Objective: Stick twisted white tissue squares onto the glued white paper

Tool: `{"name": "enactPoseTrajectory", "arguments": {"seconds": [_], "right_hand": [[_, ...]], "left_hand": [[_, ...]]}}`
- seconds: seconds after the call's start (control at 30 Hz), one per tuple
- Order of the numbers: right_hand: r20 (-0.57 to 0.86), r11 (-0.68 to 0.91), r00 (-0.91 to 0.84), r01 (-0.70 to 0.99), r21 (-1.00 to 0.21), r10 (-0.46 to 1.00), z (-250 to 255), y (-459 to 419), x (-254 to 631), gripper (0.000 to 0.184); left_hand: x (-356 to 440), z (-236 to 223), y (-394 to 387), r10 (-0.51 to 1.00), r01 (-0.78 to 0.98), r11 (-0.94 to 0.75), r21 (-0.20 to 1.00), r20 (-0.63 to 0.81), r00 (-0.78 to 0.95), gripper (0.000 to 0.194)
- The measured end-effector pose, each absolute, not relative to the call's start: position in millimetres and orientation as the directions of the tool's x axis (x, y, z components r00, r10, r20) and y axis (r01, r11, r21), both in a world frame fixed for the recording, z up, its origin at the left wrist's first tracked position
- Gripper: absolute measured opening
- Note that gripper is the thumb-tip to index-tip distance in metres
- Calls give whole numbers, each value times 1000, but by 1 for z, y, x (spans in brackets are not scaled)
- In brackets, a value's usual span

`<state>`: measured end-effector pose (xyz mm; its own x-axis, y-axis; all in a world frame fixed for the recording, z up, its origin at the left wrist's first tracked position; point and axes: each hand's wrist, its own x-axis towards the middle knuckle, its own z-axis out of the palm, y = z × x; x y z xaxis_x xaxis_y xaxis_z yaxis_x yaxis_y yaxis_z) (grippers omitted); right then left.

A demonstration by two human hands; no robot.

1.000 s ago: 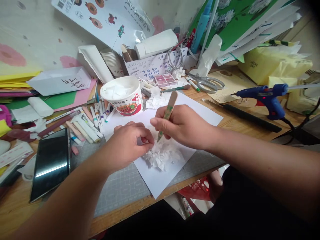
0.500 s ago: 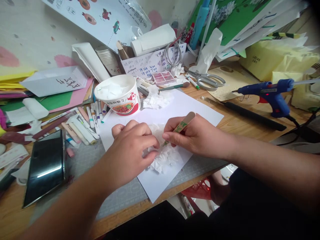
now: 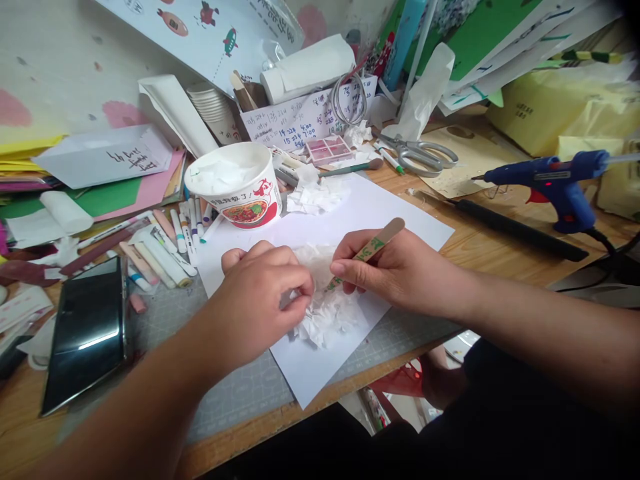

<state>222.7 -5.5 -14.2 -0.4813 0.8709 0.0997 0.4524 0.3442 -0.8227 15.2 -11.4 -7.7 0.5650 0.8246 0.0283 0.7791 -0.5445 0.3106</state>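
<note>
Cluttered tabletop (image 3: 500,250), phone (image 3: 87,327) at left. The left hand (image 3: 263,300) curls at white shreds (image 3: 327,321) on a sheet (image 3: 305,377); whether its grip pinches any, I cannot tell. The right hand (image 3: 387,275) has its grip clasped around a slanting stick (image 3: 381,241). Farther right, a glue gun (image 3: 563,183).

The craft stick (image 3: 383,239) looks like bare, matt wood, smooth-faced with green print. The crumpled paper pile (image 3: 327,321) is thin, soft and rough with creases, while the white sheet (image 3: 306,373) is flat, smooth and matt. The bowl (image 3: 250,208) appears to be smooth coated paper with a faint sheen. The black-screened device (image 3: 87,327) is glossy and mirror-like. The scissors (image 3: 420,157) look like grey metal, the glue gun (image 3: 570,180) blue plastic, the bench (image 3: 483,243) grained wood.
</note>
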Motion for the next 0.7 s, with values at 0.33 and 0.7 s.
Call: {"name": "enactPoseTrajectory", "arguments": {"seconds": [0.33, 0.7], "right_hand": [[107, 349, -512, 406, -845, 852, -15, -4, 223, 18], [138, 340, -516, 321, -884, 845, -15, -5, 224, 19]], "left_hand": [[11, -8, -4, 816, 719, -495, 487, -23, 577, 13], [13, -3, -5, 834, 767, -479, 427, -52, 549, 4]]}}
